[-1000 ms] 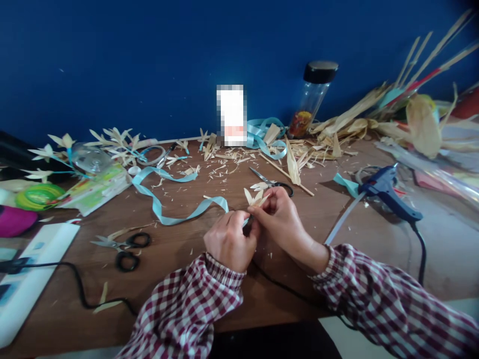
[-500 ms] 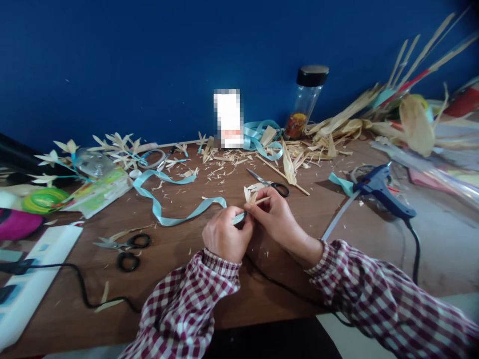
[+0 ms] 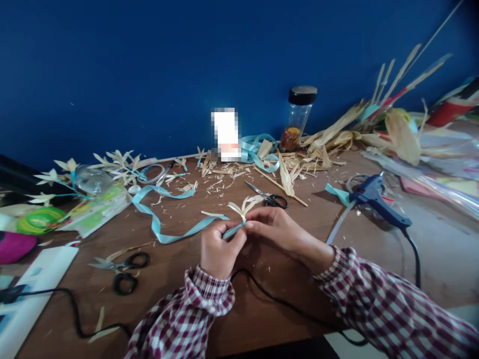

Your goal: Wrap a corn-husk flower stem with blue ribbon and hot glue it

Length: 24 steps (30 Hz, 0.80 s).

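Note:
A small corn husk flower (image 3: 245,207) with pale, spread petals is held between my hands over the middle of the table. Closed around the light blue ribbon (image 3: 187,228) just below the petals is my left hand (image 3: 222,247); the ribbon's long tail curls away to the left on the table. The thumb and fingertips of my right hand (image 3: 279,227) pinch the flower's base, where it meets the ribbon. Black-handled scissors (image 3: 275,199) lie just beyond my right hand. A second pair of scissors (image 3: 125,271) rests open to the left.
A blue glue gun (image 3: 379,197) lies to the right, its black cord (image 3: 277,299) crossing in front of me. Husk scraps (image 3: 232,174) litter the back, near a black-lidded jar (image 3: 299,119). Finished husk flowers (image 3: 119,162) and a white power strip (image 3: 45,289) are at left.
The petals now stand fanned out above my fingers, where they were bunched before. My right hand has shifted to the flower's base. The camera view has tilted slightly upward.

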Tool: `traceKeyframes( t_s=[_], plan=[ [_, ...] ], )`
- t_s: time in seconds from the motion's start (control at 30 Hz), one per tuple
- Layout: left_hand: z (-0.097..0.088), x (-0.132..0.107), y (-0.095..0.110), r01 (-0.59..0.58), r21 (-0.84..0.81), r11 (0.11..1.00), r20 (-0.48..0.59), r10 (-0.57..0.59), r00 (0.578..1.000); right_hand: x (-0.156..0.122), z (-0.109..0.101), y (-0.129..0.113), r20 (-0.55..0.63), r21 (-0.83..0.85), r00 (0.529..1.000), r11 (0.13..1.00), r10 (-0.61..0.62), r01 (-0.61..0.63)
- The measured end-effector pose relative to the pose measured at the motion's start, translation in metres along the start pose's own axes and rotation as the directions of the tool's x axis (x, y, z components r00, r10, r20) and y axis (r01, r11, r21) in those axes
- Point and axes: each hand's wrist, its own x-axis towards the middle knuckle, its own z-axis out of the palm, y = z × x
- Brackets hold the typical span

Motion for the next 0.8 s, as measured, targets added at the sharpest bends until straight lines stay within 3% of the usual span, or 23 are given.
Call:
traceKeyframes(
  t_s=[0.37, 0.63, 0.8],
  plan=[
    [0.0083, -0.0046, -0.0070, -0.093, 0.091, 0.991, -0.095, 0.102, 0.990, 0.0022, 0.0010, 0.0102, -0.039, -0.023, 0.998, 0.998, -0.055, 0.054],
    [0.0093, -0.0085, -0.0020, -0.046, 0.146, 0.988, -0.074, 0.057, 0.996, 0.0037, 0.0004, 0.0096, -0.085, -0.062, 0.995, 0.997, -0.052, 0.047],
    [0.0052, -0.0095, 0.0016, -0.087, 0.118, 0.989, -0.075, 0.097, 0.992, 0.0024, -0.0025, 0.0063, -0.064, -0.130, 0.998, 0.991, -0.005, -0.004]
  ],
)
